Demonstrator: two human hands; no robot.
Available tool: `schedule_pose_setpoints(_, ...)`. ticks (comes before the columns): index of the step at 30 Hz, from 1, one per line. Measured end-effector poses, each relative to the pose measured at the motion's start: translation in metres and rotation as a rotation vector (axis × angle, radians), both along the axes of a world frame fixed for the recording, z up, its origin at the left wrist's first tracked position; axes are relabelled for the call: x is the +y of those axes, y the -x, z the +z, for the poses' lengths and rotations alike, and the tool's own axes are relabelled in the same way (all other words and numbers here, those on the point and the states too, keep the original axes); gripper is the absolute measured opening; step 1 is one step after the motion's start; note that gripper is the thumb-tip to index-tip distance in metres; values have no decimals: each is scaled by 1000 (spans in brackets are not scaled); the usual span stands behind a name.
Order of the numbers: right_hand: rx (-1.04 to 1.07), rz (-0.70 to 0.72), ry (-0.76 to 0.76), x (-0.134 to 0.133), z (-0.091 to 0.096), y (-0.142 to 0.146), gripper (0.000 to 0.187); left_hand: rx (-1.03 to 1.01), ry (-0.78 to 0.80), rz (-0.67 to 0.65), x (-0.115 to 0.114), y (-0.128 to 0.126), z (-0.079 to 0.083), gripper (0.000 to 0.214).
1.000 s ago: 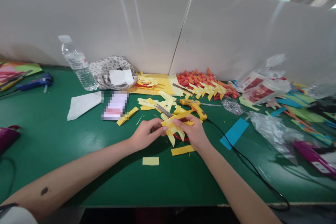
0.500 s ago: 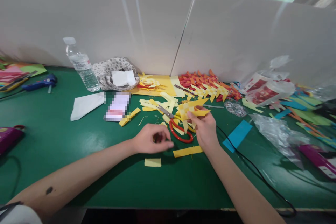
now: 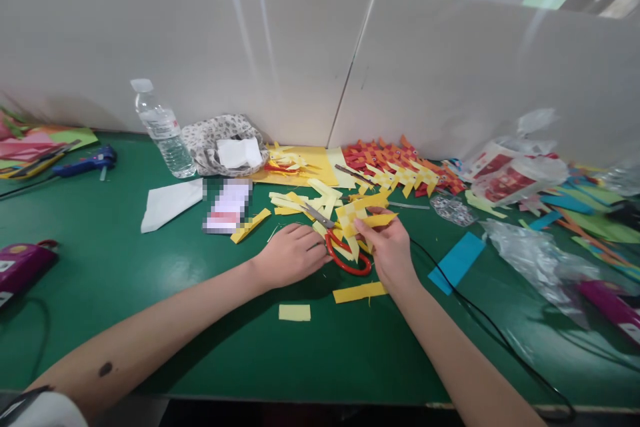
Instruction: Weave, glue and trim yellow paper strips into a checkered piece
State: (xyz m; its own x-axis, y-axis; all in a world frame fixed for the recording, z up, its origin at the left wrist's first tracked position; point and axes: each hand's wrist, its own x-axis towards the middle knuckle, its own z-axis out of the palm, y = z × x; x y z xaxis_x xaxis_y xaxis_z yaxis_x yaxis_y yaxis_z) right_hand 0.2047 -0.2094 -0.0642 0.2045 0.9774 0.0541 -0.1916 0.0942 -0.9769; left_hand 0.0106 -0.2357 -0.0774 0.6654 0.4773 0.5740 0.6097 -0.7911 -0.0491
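My right hand (image 3: 389, 248) pinches a woven yellow paper piece (image 3: 356, 215) with loose strip ends and holds it above the green table (image 3: 150, 293). My left hand (image 3: 293, 252) lies palm down on the table, fingers reaching to the red-handled scissors (image 3: 340, 250) just under the woven piece; whether they grip the handle I cannot make out. Loose yellow strips (image 3: 300, 199) lie behind the scissors. A yellow strip (image 3: 359, 291) and a small yellow rectangle (image 3: 295, 312) lie nearer me.
A water bottle (image 3: 163, 130), a patterned pouch (image 3: 223, 143), a white paper (image 3: 170, 201) and a blue glue gun (image 3: 85, 163) lie at left. Finished red and yellow woven pieces (image 3: 400, 167) pile against the white partition. A black cord (image 3: 480, 320), blue card (image 3: 457, 261) and plastic bags (image 3: 530, 253) are at right.
My left hand let go of the woven piece, dropped to the table and moved toward the scissors. My right hand carried the woven piece up and to the right.
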Motion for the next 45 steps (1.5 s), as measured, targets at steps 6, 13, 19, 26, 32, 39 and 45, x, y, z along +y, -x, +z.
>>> schedule_pose_setpoints(6,-122,157,59,-4,-1,0,50,170,357,-382,4,12,22,49)
schedule_pose_setpoints(13,-384,541,118,-19,1,6,43,197,547,-182,-8,34,32,51)
schedule_pose_setpoints(19,-456,566,61,-22,0,7,39,100,520,28,-11,43,15,28)
schedule_pose_setpoints(26,-314,519,54,-25,0,14,46,-210,629,178,-14,35,7,32)
schedule_pose_setpoints(32,-217,519,75,-29,0,19,47,-382,906,170,-18,29,6,30)
schedule_pose_setpoints(39,-282,507,91,-27,-1,17,44,-435,874,161,-18,27,8,32)
schedule_pose_setpoints(45,-348,528,45,-28,-3,16,41,-428,838,165,-19,27,3,32)
